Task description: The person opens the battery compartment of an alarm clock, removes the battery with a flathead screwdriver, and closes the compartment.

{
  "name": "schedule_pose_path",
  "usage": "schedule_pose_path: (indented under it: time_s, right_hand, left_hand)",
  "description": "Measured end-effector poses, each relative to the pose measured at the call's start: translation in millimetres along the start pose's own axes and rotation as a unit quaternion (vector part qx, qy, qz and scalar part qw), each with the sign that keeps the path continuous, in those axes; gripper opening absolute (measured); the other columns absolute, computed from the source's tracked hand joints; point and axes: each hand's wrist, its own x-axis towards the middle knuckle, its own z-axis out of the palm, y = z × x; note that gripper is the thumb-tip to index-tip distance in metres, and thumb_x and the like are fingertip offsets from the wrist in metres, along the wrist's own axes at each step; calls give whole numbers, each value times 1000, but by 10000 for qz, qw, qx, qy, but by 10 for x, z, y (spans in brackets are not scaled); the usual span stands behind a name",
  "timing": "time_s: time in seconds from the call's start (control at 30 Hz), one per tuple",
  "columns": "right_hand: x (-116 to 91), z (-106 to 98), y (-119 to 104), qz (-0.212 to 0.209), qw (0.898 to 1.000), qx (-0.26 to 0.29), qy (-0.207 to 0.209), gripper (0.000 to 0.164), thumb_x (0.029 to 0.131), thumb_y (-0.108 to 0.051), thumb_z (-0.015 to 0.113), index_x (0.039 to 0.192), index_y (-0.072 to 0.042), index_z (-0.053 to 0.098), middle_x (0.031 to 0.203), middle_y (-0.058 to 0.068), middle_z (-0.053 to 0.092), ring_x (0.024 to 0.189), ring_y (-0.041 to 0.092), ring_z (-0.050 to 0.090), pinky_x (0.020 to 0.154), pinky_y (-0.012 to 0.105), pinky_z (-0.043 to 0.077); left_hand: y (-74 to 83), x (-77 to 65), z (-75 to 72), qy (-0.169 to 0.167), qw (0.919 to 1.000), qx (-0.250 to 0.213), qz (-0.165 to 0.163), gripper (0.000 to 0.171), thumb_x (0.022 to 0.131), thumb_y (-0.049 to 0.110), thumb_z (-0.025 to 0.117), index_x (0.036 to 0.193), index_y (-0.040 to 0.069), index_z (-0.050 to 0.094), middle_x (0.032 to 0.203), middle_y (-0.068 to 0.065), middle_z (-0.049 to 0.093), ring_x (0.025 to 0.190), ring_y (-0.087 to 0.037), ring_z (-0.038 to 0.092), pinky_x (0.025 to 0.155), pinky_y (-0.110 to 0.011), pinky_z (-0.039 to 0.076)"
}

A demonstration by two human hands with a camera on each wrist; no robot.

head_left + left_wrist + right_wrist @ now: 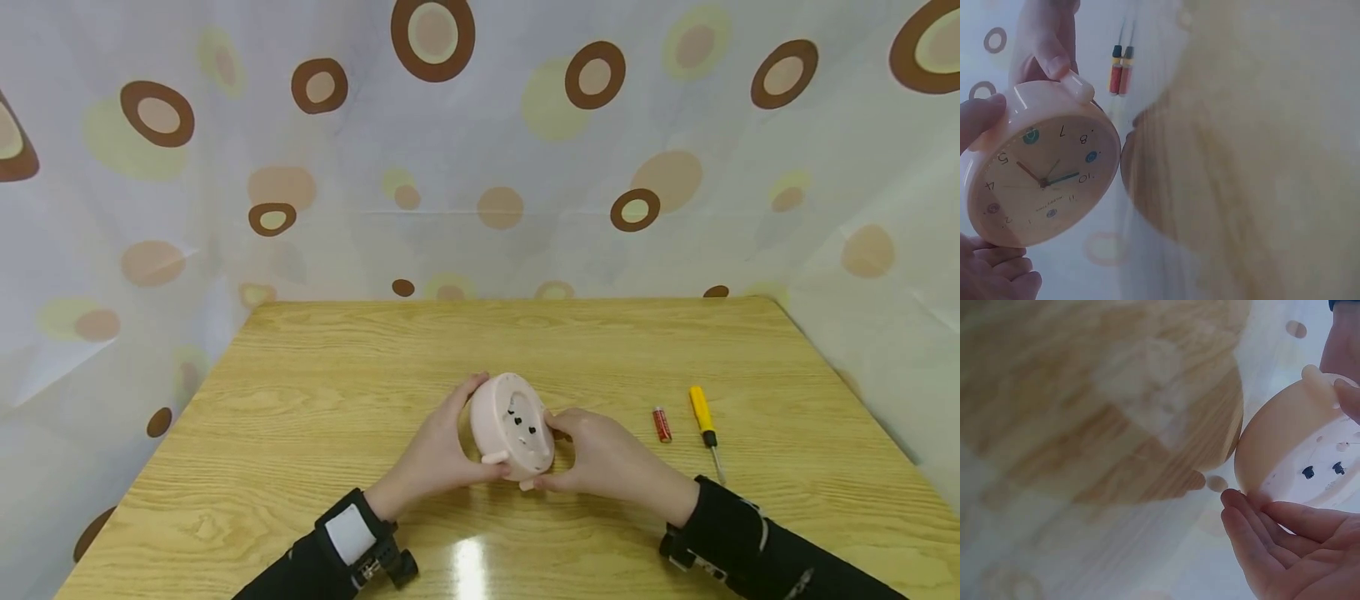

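A pale pink alarm clock is held tilted over the wooden table, its back toward the head camera. Small black knobs and a round recess show on that back. My left hand grips the clock's left side, thumb by one short foot and fingers at the upper rim. On the opposite side, my right hand holds the rim between thumb and fingers, the thumb close to the other foot. Seen from the left wrist, the dial has numerals and hands. The back with its black knobs appears in the right wrist view.
Right of the hands, a red battery lies on the wooden table. Beside it is a screwdriver with a yellow handle, its shaft pointing toward the right sleeve. A spotted sheet hangs behind the table.
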Motion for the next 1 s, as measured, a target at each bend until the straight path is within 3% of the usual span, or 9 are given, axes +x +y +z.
schedule_pose_path:
  time_s: [0.37,0.53,0.67,0.77,0.87,1.0]
  right_hand:
    - [-30,16,-36,-141,9998,-14,-172,81,81,-49,90,136,6,67,125,15,77,112,31,74,97,49,60]
    - [-56,-26,-79,-270,9978,-611,-5,69,86,-41,89,134,5,69,122,15,77,110,30,74,94,47,61]
    - [-91,-140,-174,-473,9914,-1131,459,53,91,-29,85,132,2,70,124,15,76,112,32,74,93,47,62]
    - [-92,-236,-238,-893,9808,-1335,1105,50,92,-25,84,133,0,70,126,15,75,114,33,73,93,47,62]
    - [-68,-290,-254,-1562,9615,-1439,1746,51,93,-26,84,135,0,69,126,15,74,113,32,73,91,45,63]
    - [-7,-298,-261,-2516,9289,-1578,2214,48,108,-39,62,135,0,69,126,14,74,109,28,74,88,41,64]
  left_hand:
    - [137,-2,-91,46,9974,703,136,113,68,31,99,162,6,41,166,-16,46,151,-38,48,120,-59,42]
    - [176,18,-127,-12,9963,836,207,111,69,32,99,161,6,43,165,-17,47,150,-38,49,119,-59,43]
    - [172,39,-120,-97,9960,809,365,111,70,32,99,161,6,42,165,-15,47,150,-38,49,118,-60,45]
    - [177,46,-113,-180,9961,746,425,111,70,31,99,162,8,41,164,-14,46,149,-36,49,117,-59,46]
    - [192,52,-108,-291,9961,735,397,111,71,31,99,163,9,39,166,-12,44,150,-35,47,117,-58,46]
    - [219,59,-102,-426,9953,779,379,111,74,32,97,164,9,37,168,-12,40,153,-35,44,119,-57,45]
